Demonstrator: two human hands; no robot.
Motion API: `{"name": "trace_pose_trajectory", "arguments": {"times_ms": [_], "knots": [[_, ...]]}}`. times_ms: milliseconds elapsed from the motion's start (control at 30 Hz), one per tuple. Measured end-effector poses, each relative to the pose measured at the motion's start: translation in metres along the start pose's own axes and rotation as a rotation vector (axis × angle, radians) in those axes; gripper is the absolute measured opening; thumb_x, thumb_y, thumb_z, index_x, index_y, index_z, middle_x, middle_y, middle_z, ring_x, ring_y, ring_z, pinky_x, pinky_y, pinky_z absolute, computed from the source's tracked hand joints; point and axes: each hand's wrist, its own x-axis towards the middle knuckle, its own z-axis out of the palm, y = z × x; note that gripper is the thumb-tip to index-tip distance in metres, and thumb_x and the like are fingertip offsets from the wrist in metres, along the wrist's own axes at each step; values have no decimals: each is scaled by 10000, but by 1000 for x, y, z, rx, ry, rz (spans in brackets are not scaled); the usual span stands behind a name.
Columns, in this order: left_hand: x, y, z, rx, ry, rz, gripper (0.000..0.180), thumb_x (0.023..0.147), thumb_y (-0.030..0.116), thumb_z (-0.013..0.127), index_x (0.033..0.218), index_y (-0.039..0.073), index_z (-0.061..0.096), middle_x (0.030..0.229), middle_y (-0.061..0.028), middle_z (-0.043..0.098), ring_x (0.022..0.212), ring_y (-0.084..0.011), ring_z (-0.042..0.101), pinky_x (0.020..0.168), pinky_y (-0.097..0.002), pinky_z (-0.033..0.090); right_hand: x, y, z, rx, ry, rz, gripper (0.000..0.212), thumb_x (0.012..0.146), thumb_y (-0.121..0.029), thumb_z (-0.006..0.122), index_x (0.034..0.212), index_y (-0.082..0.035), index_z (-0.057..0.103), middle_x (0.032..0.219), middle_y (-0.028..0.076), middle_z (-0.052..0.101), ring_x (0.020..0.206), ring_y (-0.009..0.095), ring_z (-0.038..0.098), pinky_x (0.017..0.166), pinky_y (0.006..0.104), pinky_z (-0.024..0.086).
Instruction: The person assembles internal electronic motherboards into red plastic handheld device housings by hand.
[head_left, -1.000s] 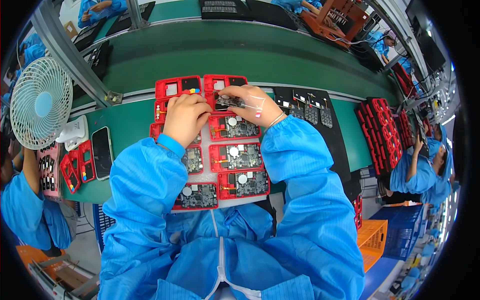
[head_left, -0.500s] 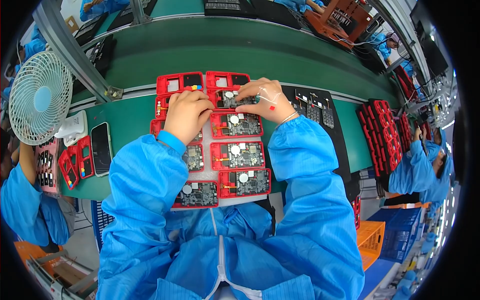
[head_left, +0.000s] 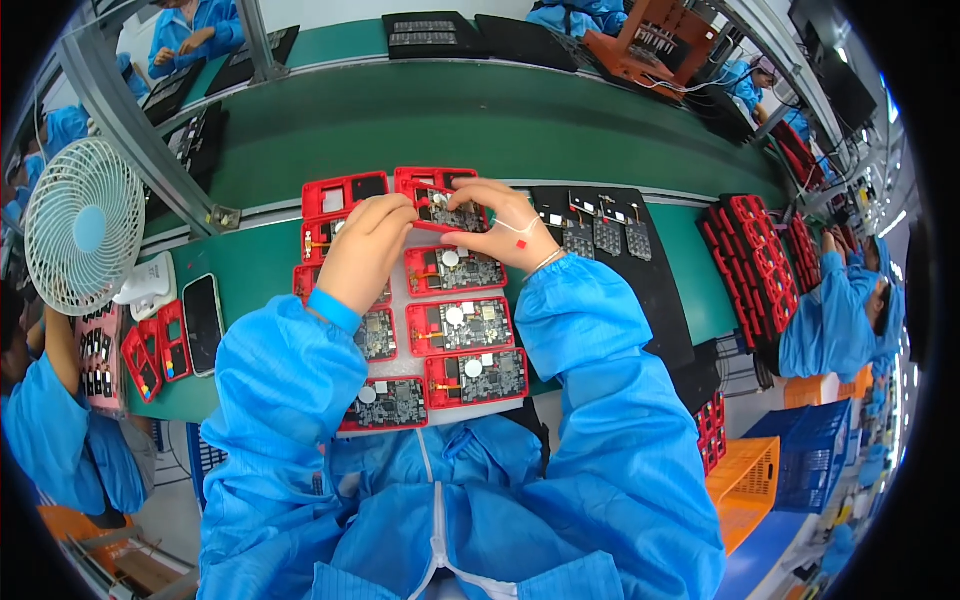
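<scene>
Both hands grip one red plastic casing (head_left: 428,227) with a circuit board (head_left: 440,210) inside it, raised and tilted over the far part of the right-hand row. My left hand (head_left: 366,248) pinches the casing's left edge. My right hand (head_left: 508,228) holds its right side, thumb at the near edge and fingers bent over the board. Nearer to me stand more red casings with boards, each with a white round part, such as one casing (head_left: 462,327) in the right column. The left column, with a near casing (head_left: 384,403), is partly hidden by my left arm.
A black mat (head_left: 640,290) with several small boards (head_left: 608,236) lies to the right, beyond it stacked red trays (head_left: 752,262). On the left are a phone (head_left: 203,325), loose red casings (head_left: 173,340) and a white fan (head_left: 86,228). Co-workers sit around the green line (head_left: 420,115).
The casing between my hands has been lifted and tilted from its place in the row. The view has shifted a little. My right fingers stay bent over the board.
</scene>
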Motion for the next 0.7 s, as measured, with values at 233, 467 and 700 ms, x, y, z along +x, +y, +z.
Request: {"name": "trace_pose_trajectory", "arguments": {"times_ms": [233, 467, 700], "knots": [[10, 66, -71, -20, 157, -83, 293, 842, 26, 701, 1135, 38, 687, 1123, -133, 691, 1054, -307, 649, 893, -383, 526, -10, -73, -22, -117, 190, -134, 395, 650, -236, 911, 973, -70, 757, 1096, 149, 690, 996, 311, 667, 876, 386, 544], [-1, 127, -61, -174, 75, -91, 423, 713, 7, 815, 1121, 10, 704, 1084, -140, 665, 999, -279, 668, 840, -349, 548, -21, -102, 7, -84, 134, -201, 388, 661, -183, 813, 1015, -61, 711, 1074, 117, 668, 977, 333, 621, 846, 431, 525], [-19, 121, -50, -326, 189, -165, 232, 761, 0, 779, 986, 12, 723, 980, -93, 678, 859, -241, 680, 730, -331, 555, -29, -116, 16, -151, 144, -131, 299, 710, -214, 799, 977, -98, 733, 1047, 119, 660, 975, 328, 600, 845, 418, 520]]}}
